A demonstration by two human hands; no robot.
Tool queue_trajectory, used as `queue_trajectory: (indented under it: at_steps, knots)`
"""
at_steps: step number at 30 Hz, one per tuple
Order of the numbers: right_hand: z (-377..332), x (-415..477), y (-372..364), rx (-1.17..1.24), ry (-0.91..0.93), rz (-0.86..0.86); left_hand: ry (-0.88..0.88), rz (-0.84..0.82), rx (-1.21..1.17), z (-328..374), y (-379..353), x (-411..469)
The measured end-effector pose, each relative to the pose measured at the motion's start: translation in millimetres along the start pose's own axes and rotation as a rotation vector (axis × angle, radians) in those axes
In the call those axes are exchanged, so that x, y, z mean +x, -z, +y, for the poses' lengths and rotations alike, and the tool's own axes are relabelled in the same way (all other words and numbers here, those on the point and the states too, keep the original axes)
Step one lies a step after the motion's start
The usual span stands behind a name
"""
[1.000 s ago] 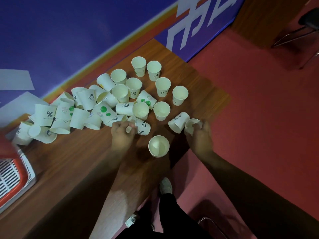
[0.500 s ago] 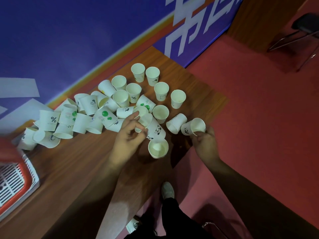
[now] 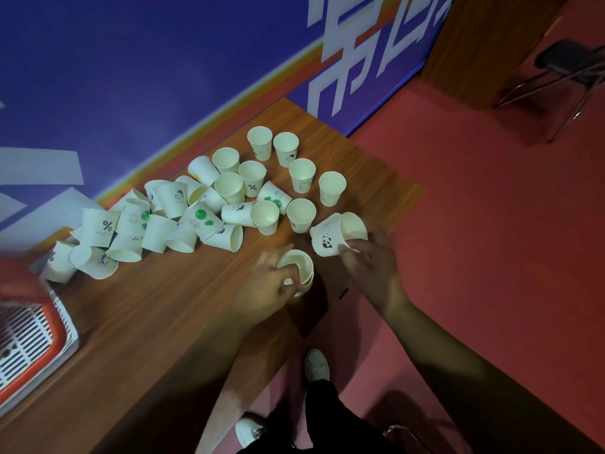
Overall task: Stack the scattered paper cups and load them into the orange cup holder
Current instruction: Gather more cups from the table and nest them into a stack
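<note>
At the near edge of the wooden table [image 3: 157, 322], the left hand [image 3: 268, 290] is wrapped round a short stack of cups [image 3: 299, 267] standing upright, its fingers curled against the stack's near and left sides, the open mouth showing above them. Just to the right, the right hand [image 3: 370, 267] clamps a tilted panda cup [image 3: 330, 239], fingertips on its lower wall, with another cup's mouth showing beside it; whether that one is nested I cannot tell. Farther off, loose paper cups [image 3: 203, 204] lie scattered across the tabletop, some upright, some tipped, reaching toward the blue wall [image 3: 131, 77]. At the near left edge sits an orange and white slatted holder [image 3: 36, 335], well apart from both hands
</note>
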State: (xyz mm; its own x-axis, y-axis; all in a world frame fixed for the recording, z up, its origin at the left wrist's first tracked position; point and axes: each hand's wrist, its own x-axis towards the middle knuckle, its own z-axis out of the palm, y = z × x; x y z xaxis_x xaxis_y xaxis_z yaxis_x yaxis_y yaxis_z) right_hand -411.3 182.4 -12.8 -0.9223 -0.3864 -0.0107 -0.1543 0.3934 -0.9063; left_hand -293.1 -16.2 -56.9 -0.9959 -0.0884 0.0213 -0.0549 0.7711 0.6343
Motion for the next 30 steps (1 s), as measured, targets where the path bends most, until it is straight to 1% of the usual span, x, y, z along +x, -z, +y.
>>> queue_trajectory:
  at_steps: [1,3,5,8,10,11,13,15,16,19,21,23,27,28,30]
  knots:
    - [-7,0,0,0.008,0.027,-0.026,0.025,-0.003,-0.003,-2,-6,1]
    - [-17,0,-2,-0.015,0.116,-0.074,0.140,0.015,-0.119,-2,-12,1]
    - [-23,-2,-6,0.006,0.162,-0.135,0.303,0.014,-0.338,-3,-14,-2]
    - [-21,-3,-12,-0.019,0.182,-0.238,0.425,-0.043,-0.664,-7,-14,-12]
    - [-14,-5,-18,-0.070,0.176,-0.333,0.513,0.003,-0.856,-7,-13,-21]
    - [-10,-5,-22,-0.117,0.162,-0.369,0.573,0.029,-0.916,-5,-10,-24]
    - [-2,-5,-32,-0.261,0.185,-0.396,0.672,0.050,-0.931,-4,-8,-27]
    - [7,-5,-45,-0.381,0.194,-0.445,0.717,0.035,-0.954,0,-9,-26]
    - [11,-5,-50,-0.408,0.173,-0.480,0.732,0.032,-1.003,3,-9,-23]
    - [19,-2,-61,-0.324,0.075,-0.534,0.745,0.041,-1.138,8,-17,-14]
    - [20,0,-62,-0.243,0.028,-0.577,0.747,0.056,-1.137,7,-23,-10]
    - [27,1,-60,-0.183,0.022,-0.583,0.720,0.042,-1.109,4,-27,-9]
    - [44,1,-57,-0.144,0.112,-0.503,0.650,0.003,-1.062,6,-29,-3]
    - [45,3,-58,-0.130,0.097,-0.488,0.643,0.007,-1.053,6,-30,-1]
    - [47,11,-59,-0.073,0.000,-0.468,0.644,0.018,-1.019,6,-30,7]
